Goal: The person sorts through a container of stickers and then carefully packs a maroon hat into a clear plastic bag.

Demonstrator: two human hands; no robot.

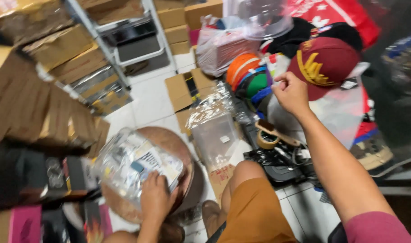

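Left hand low in frame, fingers spread over a clear plastic-wrapped bundle, grip closed on its near edge; bundle rests on a round brown stool. Right hand raised, fingers pinched shut on the edge of a clear plastic bag just beside a maroon cap. Tape dispenser lies on the floor below. Cardboard boxes stacked to the left.

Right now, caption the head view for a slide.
Left hand presses a clear plastic packet on a round stool; right hand reaches toward a maroon cap.
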